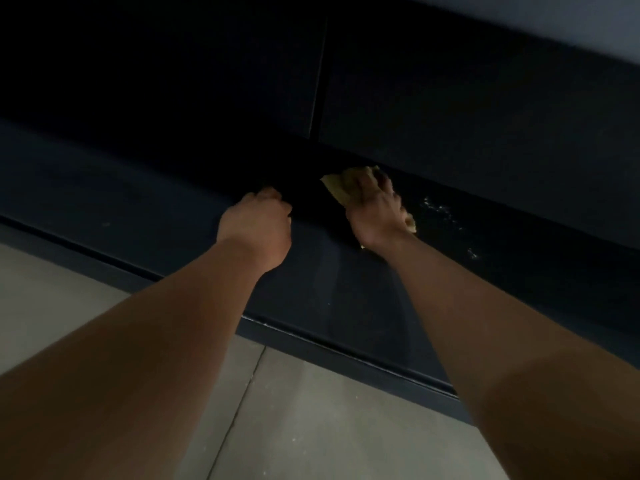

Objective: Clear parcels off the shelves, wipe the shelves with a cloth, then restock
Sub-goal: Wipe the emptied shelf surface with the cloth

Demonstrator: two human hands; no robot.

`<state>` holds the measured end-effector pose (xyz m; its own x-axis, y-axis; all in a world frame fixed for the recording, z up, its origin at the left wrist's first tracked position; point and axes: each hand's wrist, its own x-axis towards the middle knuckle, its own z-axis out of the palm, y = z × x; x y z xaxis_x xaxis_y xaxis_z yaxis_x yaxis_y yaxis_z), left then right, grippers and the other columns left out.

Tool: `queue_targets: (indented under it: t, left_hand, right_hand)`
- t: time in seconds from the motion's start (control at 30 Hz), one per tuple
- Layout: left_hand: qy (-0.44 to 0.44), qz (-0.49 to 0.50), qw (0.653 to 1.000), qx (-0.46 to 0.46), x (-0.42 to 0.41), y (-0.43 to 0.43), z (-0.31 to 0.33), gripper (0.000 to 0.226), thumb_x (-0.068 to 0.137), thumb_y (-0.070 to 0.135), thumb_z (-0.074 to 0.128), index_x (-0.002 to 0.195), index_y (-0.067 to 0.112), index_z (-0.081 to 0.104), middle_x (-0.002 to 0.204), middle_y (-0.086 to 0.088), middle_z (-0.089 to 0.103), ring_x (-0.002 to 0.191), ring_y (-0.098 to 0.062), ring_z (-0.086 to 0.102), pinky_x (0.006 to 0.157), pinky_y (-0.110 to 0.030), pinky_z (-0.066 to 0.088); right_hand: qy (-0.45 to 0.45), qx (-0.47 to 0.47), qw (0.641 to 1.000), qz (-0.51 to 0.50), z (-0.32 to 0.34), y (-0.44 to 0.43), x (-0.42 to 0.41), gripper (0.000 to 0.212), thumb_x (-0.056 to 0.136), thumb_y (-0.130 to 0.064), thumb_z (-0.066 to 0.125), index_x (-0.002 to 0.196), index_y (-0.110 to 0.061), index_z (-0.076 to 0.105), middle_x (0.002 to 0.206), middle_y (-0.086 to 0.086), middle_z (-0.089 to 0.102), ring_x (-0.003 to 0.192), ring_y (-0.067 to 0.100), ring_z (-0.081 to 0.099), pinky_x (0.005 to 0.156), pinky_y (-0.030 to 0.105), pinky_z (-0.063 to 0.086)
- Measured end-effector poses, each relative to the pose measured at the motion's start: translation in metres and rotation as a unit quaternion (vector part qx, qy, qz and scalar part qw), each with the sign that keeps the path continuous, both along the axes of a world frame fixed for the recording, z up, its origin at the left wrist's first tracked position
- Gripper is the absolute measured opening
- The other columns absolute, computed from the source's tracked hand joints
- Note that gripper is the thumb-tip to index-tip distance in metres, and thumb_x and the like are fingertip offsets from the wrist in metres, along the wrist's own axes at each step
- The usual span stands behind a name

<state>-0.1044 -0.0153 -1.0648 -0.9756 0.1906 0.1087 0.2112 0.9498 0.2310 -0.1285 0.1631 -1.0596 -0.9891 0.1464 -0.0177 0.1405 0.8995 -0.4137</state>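
My right hand (pixel 377 209) grips the yellow cloth (pixel 337 189) and presses it on the dark shelf (pixel 138 202), deep near the back edge. My left hand (pixel 256 230) rests just beside it, fingers curled; I cannot tell if they hold anything. Some white specks (pixel 446 211) lie right of the cloth.
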Motion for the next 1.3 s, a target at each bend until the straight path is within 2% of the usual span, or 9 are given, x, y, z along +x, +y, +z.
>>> queue_targets:
  t: [0.07,0.13,0.23,0.47,0.63,0.77,0.87,1.1,1.3]
  left_hand:
    - [0.002,-0.018,1.0,0.01,-0.001,0.002,-0.003,0.036,0.1,0.023,0.04,0.132,0.022,0.056,0.147,0.002,0.04,0.127,-0.023,0.043,0.098,-0.038,0.041]
    - [0.006,-0.044,0.999,0.018,-0.003,0.006,-0.004,0.038,0.099,0.02,0.04,0.136,0.024,0.052,0.15,0.001,0.037,0.132,-0.023,0.04,0.106,-0.038,0.037]
    - [0.027,-0.078,0.996,0.02,-0.005,0.024,-0.006,0.035,0.098,0.016,0.041,0.129,0.019,0.058,0.14,-0.003,0.049,0.127,-0.022,0.046,0.104,-0.036,0.039]
    - [0.028,-0.072,0.997,0.017,-0.01,0.055,-0.014,0.038,0.099,0.023,0.04,0.136,0.028,0.049,0.145,0.0,0.043,0.133,-0.02,0.039,0.106,-0.033,0.037]
    - [-0.003,-0.056,0.998,-0.028,-0.01,0.063,-0.013,0.043,0.1,0.039,0.034,0.141,0.027,0.041,0.151,-0.003,0.035,0.14,-0.024,0.028,0.113,-0.042,0.029]
    - [-0.051,-0.053,0.997,-0.039,-0.008,0.065,-0.011,0.047,0.101,0.04,0.03,0.147,0.028,0.031,0.156,-0.003,0.023,0.145,-0.027,0.018,0.117,-0.046,0.02]
    - [-0.074,-0.042,0.995,-0.051,-0.003,0.066,-0.008,0.048,0.102,0.039,0.028,0.149,0.028,0.025,0.158,-0.003,0.017,0.146,-0.028,0.012,0.117,-0.05,0.016]
    - [-0.089,-0.053,0.994,-0.031,0.023,0.063,-0.005,0.047,0.103,0.033,0.028,0.15,0.029,0.023,0.158,-0.005,0.015,0.145,-0.027,0.012,0.117,-0.05,0.014]
    - [-0.092,-0.05,0.994,-0.015,0.051,0.05,-0.002,0.047,0.103,0.03,0.03,0.149,0.027,0.025,0.158,-0.005,0.016,0.145,-0.025,0.014,0.117,-0.047,0.018]
  right_hand:
    - [0.015,0.014,0.997,0.071,-0.006,0.001,-0.001,0.052,0.097,-0.032,0.035,0.148,-0.036,0.028,0.161,-0.001,0.009,0.147,0.027,0.009,0.12,0.045,0.01]
    - [-0.008,0.064,0.992,0.111,-0.011,0.006,-0.007,0.054,0.1,-0.036,0.028,0.152,-0.036,0.015,0.162,-0.004,-0.002,0.148,0.023,-0.005,0.121,0.043,0.0]
    - [-0.038,0.121,0.984,0.123,-0.012,0.011,-0.02,0.055,0.1,-0.043,0.02,0.151,-0.04,0.0,0.16,-0.008,-0.015,0.147,0.021,-0.015,0.12,0.045,-0.002]
    - [-0.053,0.11,0.992,0.032,-0.007,0.023,-0.027,0.055,0.098,-0.05,0.02,0.15,-0.043,0.002,0.16,-0.009,-0.01,0.147,0.024,-0.013,0.118,0.049,-0.005]
    - [-0.094,0.092,0.99,-0.059,-0.002,0.05,-0.021,0.054,0.099,-0.048,0.022,0.151,-0.041,0.006,0.161,-0.007,-0.007,0.147,0.027,-0.012,0.117,0.052,-0.005]
    - [-0.107,0.021,0.982,-0.155,0.004,0.071,0.0,0.057,0.099,-0.052,0.023,0.152,-0.036,0.006,0.161,0.0,-0.006,0.146,0.033,-0.011,0.116,0.051,-0.007]
    - [-0.117,0.025,0.97,-0.212,0.001,0.091,0.02,0.056,0.099,-0.053,0.021,0.151,-0.04,0.005,0.161,0.001,-0.007,0.145,0.035,-0.012,0.116,0.054,-0.008]
    - [-0.162,0.096,0.948,-0.255,-0.013,0.1,0.069,0.056,0.096,-0.049,0.016,0.148,-0.048,-0.003,0.161,0.0,-0.01,0.143,0.038,-0.021,0.109,0.067,-0.008]
    - [-0.142,0.106,0.966,-0.188,-0.014,0.042,0.099,0.058,0.095,-0.047,0.014,0.15,-0.043,-0.005,0.161,0.0,-0.01,0.143,0.041,-0.019,0.106,0.068,-0.011]
